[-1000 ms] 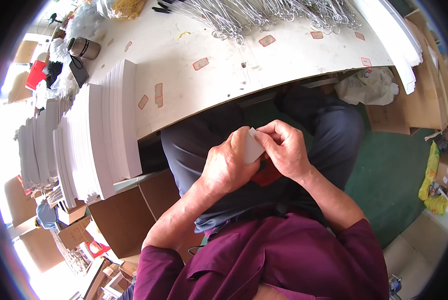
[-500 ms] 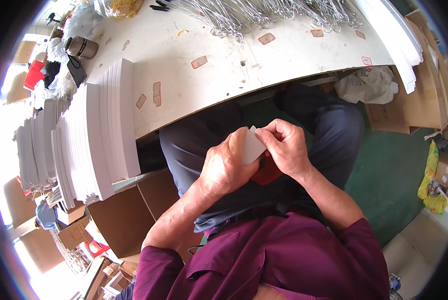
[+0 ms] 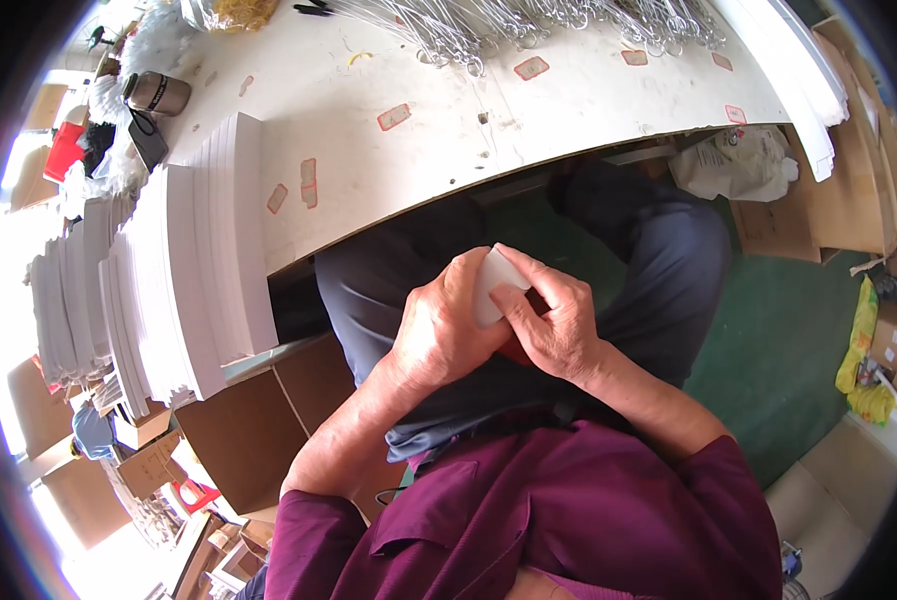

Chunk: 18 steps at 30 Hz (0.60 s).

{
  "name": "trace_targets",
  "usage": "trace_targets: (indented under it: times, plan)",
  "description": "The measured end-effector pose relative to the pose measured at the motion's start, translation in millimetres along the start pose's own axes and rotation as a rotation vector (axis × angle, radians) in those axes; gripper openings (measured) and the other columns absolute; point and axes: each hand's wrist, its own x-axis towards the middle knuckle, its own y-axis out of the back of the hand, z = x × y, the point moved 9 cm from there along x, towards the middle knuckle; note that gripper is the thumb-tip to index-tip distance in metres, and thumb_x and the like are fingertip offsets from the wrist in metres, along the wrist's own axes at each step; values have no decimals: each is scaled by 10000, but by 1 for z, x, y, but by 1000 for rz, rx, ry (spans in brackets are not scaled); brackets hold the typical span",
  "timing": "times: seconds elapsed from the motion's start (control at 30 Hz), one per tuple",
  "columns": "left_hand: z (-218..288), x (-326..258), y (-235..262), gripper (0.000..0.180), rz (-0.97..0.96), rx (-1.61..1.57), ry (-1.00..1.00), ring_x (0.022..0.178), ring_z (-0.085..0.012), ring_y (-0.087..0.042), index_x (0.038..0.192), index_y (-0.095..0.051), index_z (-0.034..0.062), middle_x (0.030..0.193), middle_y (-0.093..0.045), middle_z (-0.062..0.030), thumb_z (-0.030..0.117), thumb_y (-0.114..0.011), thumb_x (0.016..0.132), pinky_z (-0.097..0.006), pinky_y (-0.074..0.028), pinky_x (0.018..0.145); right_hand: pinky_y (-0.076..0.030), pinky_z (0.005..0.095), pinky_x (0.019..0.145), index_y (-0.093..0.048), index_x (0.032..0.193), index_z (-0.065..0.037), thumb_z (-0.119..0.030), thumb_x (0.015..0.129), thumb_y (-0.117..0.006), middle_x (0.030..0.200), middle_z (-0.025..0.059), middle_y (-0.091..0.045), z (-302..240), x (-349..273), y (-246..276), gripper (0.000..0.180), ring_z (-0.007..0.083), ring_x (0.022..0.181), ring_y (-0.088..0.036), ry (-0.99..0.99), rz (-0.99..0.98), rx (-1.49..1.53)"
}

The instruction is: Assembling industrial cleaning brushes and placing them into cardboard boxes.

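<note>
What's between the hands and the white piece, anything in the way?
Nothing visible. Both the left hand and right hand already grip the white piece directly, over the lap, below the table edge. A red thing shows under the hands; whether it touches the piece is hidden.

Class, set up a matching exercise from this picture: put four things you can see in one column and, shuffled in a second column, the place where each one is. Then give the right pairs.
1. small white piece
2. white sheet stacks
3. wire hooks
4. cardboard box

A. far edge of the white table
B. below the table's left end
C. left end of the table
D. between left hand and right hand

1-D, 2-C, 3-A, 4-B
</note>
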Motion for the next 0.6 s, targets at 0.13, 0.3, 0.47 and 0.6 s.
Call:
trace_targets:
  times: [0.13,0.3,0.47,0.6]
  plan:
    - [-5,1,-2,620,29,20,-38,939,-398,-740,1315,-539,7,1063,-718,-213,192,-816,792,-460,-626,784,-579,317,721,-625,1323,68,-186,997,-707,1020,198,-743,-6,0,-4,422,209,835,-742,57,-36,-32]
    - [-6,3,-4,625,-41,-43,80,987,-391,-734,1311,-550,2,1122,-710,-227,204,-829,789,-452,-624,819,-562,266,790,-660,1320,44,-168,1072,-584,1009,136,-770,23,-2,1,334,100,896,-691,-282,-141,263]
    - [0,3,-5,627,-18,-2,4,997,-384,-733,1311,-555,-4,1130,-708,-227,198,-828,784,-455,-623,828,-564,242,723,-733,1173,51,-111,1007,-692,919,85,-767,21,7,15,236,78,822,-685,-328,-85,290]
    - [-1,2,-7,631,-20,56,-12,986,-386,-735,1304,-554,-18,1120,-711,-228,177,-823,767,-458,-629,806,-567,240,604,-764,1053,19,-116,981,-722,866,83,-759,37,5,15,159,79,730,-698,-563,-178,375]
